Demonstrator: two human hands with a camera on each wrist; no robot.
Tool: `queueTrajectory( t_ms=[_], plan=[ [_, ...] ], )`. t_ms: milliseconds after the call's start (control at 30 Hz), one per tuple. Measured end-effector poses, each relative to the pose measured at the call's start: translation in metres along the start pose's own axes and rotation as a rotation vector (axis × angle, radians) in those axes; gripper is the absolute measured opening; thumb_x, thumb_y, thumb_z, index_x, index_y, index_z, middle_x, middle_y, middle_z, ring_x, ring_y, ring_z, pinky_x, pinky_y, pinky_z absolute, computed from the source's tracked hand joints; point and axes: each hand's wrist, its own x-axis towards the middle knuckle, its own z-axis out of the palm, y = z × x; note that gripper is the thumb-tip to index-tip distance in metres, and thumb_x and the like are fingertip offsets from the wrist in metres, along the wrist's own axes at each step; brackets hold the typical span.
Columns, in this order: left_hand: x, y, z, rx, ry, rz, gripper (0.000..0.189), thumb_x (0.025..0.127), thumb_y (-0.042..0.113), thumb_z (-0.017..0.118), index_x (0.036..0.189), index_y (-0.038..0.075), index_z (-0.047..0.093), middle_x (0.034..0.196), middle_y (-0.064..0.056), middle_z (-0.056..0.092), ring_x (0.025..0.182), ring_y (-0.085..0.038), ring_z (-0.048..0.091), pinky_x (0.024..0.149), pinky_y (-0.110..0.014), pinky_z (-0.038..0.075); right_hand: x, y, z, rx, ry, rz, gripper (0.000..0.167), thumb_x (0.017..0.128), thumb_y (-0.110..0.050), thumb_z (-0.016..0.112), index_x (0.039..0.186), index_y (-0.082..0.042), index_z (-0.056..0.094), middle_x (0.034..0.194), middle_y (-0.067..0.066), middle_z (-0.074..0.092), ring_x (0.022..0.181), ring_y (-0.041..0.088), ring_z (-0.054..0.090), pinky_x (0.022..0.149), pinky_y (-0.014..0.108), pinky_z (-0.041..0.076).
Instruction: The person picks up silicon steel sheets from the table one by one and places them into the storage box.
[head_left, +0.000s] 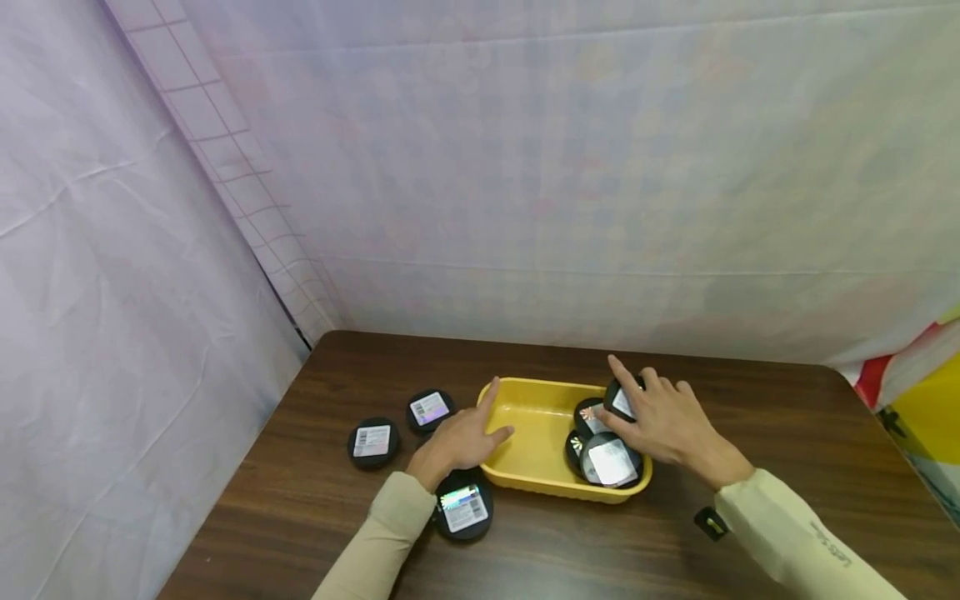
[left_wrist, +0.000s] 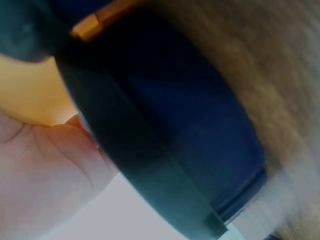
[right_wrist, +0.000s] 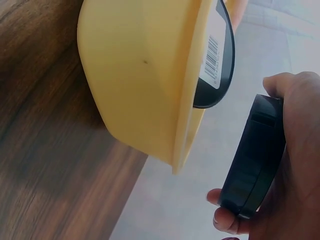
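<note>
My right hand grips a flat round black container with a white label, over the right end of a yellow tray. The right wrist view shows that container edge-on against the palm, fingertips curled round its edge. Inside the tray's right part lie several similar containers, partly overlapping. At the tray's left end, my left hand has its thumb and index finger spread straight at the rim; its other fingers are hidden. A dark round container fills much of the left wrist view, close to the palm.
Left of the tray, labelled black containers lie on the brown wooden table: one far left, one behind the left hand, one by the left wrist. A small black item lies near the right forearm. White cloth hangs behind.
</note>
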Motion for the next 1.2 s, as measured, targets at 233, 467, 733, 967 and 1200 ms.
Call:
queueTrajectory(
  t_ms=[233, 467, 733, 967, 1200],
  plan=[
    [-0.001, 0.000, 0.000, -0.001, 0.007, 0.010, 0.081, 0.100, 0.053, 0.049, 0.161, 0.026, 0.004, 0.142, -0.019, 0.054, 0.113, -0.030, 0.062, 0.094, -0.047, 0.047, 0.004, -0.003, 0.003, -0.002, -0.017, -0.002, 0.086, 0.094, -0.064, 0.050, 0.156, -0.009, 0.029, 0.121, 0.027, 0.055, 0.103, 0.039, 0.058, 0.077, 0.054, 0.044],
    [0.000, 0.000, 0.000, 0.003, -0.002, 0.004, 0.081, 0.100, 0.054, 0.048, 0.161, 0.029, 0.001, 0.143, -0.019, 0.054, 0.112, -0.029, 0.062, 0.094, -0.046, 0.047, 0.010, -0.007, 0.007, 0.001, -0.023, -0.003, 0.088, 0.093, -0.068, 0.049, 0.156, -0.011, 0.029, 0.120, 0.026, 0.056, 0.098, 0.040, 0.061, 0.075, 0.052, 0.044],
    [0.000, 0.000, 0.000, 0.011, 0.005, 0.016, 0.081, 0.100, 0.054, 0.047, 0.161, 0.027, 0.001, 0.141, -0.019, 0.055, 0.107, -0.027, 0.063, 0.092, -0.045, 0.048, 0.014, -0.009, 0.012, -0.004, -0.021, -0.030, 0.088, 0.093, -0.070, 0.046, 0.157, -0.011, 0.029, 0.116, 0.025, 0.057, 0.091, 0.038, 0.062, 0.070, 0.049, 0.043],
    [0.001, -0.001, 0.000, 0.017, 0.009, 0.020, 0.082, 0.100, 0.054, 0.048, 0.161, 0.026, 0.002, 0.140, -0.019, 0.056, 0.108, -0.028, 0.063, 0.091, -0.045, 0.049, 0.020, -0.012, 0.016, 0.002, -0.032, -0.024, 0.089, 0.093, -0.071, 0.044, 0.156, -0.011, 0.030, 0.119, 0.026, 0.057, 0.091, 0.038, 0.062, 0.069, 0.049, 0.043],
    [0.001, -0.001, 0.000, 0.020, 0.003, 0.014, 0.082, 0.100, 0.055, 0.047, 0.161, 0.028, 0.001, 0.141, -0.018, 0.055, 0.112, -0.029, 0.062, 0.092, -0.045, 0.048, 0.024, -0.013, 0.020, -0.006, -0.035, -0.024, 0.089, 0.093, -0.070, 0.046, 0.156, -0.010, 0.030, 0.119, 0.027, 0.057, 0.092, 0.039, 0.063, 0.070, 0.050, 0.044]
  ],
)
